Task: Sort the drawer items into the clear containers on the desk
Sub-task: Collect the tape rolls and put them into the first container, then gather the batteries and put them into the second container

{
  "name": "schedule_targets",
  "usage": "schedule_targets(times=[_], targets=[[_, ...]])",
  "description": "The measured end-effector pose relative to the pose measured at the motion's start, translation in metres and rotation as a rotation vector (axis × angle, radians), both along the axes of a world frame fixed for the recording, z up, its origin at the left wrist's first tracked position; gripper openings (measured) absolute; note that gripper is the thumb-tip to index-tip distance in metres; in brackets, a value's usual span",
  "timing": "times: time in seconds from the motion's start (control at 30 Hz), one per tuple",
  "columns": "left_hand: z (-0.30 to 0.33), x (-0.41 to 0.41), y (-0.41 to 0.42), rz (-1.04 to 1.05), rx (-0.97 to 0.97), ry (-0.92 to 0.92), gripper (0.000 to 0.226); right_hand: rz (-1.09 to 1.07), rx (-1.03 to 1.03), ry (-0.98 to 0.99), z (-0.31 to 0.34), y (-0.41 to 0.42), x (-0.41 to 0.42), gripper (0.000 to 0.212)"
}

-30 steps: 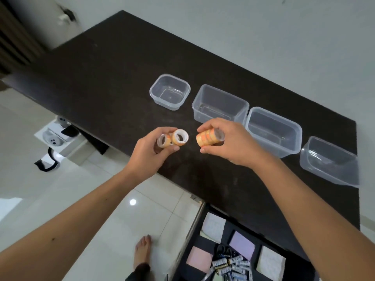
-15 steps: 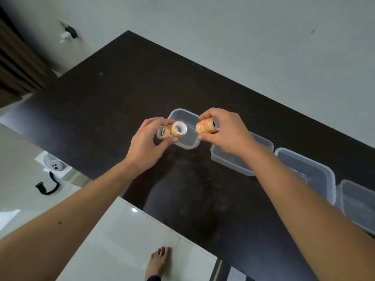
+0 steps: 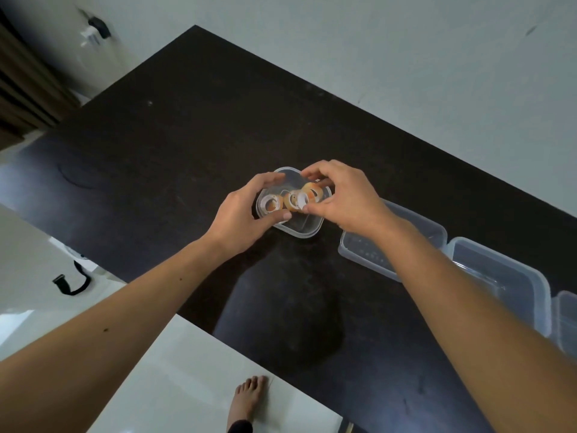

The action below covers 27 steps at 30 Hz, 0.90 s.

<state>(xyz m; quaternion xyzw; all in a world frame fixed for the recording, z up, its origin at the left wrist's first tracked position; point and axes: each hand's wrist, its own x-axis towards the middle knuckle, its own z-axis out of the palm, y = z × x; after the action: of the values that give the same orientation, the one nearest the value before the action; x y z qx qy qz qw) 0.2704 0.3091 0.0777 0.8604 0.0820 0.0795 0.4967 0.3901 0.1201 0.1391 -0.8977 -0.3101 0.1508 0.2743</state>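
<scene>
1. Upper left of the frame: a wall plug [image 3: 95, 29] on the pale wall, brown curtain folds [image 3: 22, 89] below it at the left edge.
2. Lower left: a black strap [image 3: 70, 284] lying on the pale floor [image 3: 175, 379].
3. Centre, spreading up and right: a dark counter [image 3: 193, 126], glossy, set against the wall.
4. Left of centre: the left hand [image 3: 240, 214], fingers [image 3: 265, 182] loosely curved over the near-left rim of the small clear container [image 3: 299, 231], thumb tip close beside a white-cored tape roll [image 3: 270, 204]; whether still pinching that roll, cannot tell.
5. Centre: three more-or-less orange tape rolls in a row inside or just above the small clear container, cores facing the camera; the middle roll [image 3: 295, 200] touching its neighbours, the third roll [image 3: 315, 192] furthest right.
6. Right of centre: the right hand [image 3: 346, 198], fingers curled, thumb and fingertips pinching the middle and third rolls from either side.
7. Further right: a rectangular clear container [image 3: 374, 264] partly hidden under the right forearm, just beside a second one [image 3: 515, 276], then a sliver of another [image 3: 566, 317] at the right edge.
8. Bottom centre: a bare foot [image 3: 248, 398] on the floor.
</scene>
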Motion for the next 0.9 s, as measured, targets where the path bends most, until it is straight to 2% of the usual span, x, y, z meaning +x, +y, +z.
schedule_targets(times=[0.3, 0.57, 0.9], targets=[[0.009, -0.017, -0.007, 0.048, -0.006, 0.012, 0.060, -0.068, 0.082, -0.062, 0.012, -0.018, -0.019, 0.048], [0.037, -0.054, -0.034, 0.060, 0.055, -0.055, 0.060, -0.050, 0.137, -0.048, 0.034, -0.055, -0.061, 0.045], [0.045, -0.148, -0.125, 0.026, 0.101, -0.074, 0.054, -0.112, 0.237, 0.031, 0.038, -0.165, -0.160, 0.044]])
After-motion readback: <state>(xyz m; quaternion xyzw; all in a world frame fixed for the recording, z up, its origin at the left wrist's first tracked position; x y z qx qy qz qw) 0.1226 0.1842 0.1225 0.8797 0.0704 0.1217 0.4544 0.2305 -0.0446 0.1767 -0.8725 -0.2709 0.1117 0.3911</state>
